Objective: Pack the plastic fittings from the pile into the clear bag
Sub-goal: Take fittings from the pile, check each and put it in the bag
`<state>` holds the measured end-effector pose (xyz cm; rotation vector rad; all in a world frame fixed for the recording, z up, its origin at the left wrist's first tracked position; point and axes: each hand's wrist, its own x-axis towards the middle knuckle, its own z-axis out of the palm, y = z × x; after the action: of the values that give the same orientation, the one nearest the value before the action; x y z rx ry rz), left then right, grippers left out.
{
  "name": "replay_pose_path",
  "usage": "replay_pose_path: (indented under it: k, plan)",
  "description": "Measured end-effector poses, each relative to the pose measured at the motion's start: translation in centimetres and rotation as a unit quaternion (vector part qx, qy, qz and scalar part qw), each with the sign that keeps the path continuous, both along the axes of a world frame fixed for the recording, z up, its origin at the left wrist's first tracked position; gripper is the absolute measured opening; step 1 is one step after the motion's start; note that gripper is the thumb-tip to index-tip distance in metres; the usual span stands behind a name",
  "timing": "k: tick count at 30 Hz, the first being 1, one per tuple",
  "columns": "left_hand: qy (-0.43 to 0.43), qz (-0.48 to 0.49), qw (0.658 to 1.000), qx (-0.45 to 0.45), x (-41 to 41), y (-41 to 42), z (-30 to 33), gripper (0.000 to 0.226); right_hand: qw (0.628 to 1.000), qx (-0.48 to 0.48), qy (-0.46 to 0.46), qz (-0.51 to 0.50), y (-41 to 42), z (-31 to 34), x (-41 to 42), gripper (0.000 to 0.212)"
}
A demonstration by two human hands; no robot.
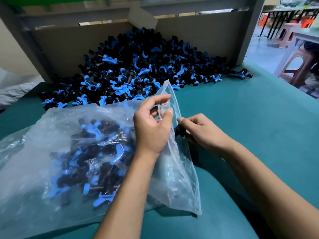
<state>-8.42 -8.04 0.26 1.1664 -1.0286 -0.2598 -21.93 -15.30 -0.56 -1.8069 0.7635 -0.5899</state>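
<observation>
Left hand pinches the clear bag's mouth edge raised, while right hand grips a black fitting at the opening

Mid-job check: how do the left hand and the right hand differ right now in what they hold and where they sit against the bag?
The left hand pinches the clear bag by its raised mouth edge, lifting it open; the right hand grips a black fitting at that opening. The left hand lies over the bag, in front of the film; the right hand sits beside the bag, over the green table. Both have curled fingers and meet at the bag's mouth.
</observation>
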Motion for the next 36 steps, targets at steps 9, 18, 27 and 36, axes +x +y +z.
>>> replay_pose_path:
  k: [9, 18, 27, 36]
  plan:
    - [-0.19, 0.08, 0.976, -0.064, -1.2, 0.8, 0.9, 0.036, 0.95, 0.136, -0.193, 0.206, 1.6, 0.7, 4.9, 0.05]
    - [-0.068, 0.161, 0.98, 0.097, -0.1, -1.1, -2.7, 0.024, 0.941, 0.077, -0.225, -0.243, -4.0, 0.1, 6.4, 0.032]
    - [-0.198, 0.113, 0.945, 0.236, -0.3, -1.5, -3.7, 0.022, 0.881, -0.427, 0.203, -0.023, -8.8, 1.2, 13.9, 0.062]
    - [-0.197, 0.101, 0.948, 0.23, -0.5, -1.6, -3.7, 0.026, 0.925, -0.343, 0.163, 0.025, -9.9, -0.6, 13.9, 0.041]
